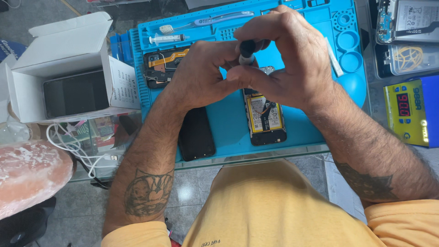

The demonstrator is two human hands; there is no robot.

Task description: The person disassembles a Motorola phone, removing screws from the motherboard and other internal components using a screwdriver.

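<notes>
Head view: white box (59, 55) holds phone (75, 93) (screen dark).

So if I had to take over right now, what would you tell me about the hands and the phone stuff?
Left hand and right hand: both pinch a small black-handled tool, held upright over the opened phone.
The opened phone lies back-off on the blue mat, battery showing.
A black cover piece lies left of it.
Done: the back is off.
Left: cannot tell; the tool's tip is hidden.
</notes>
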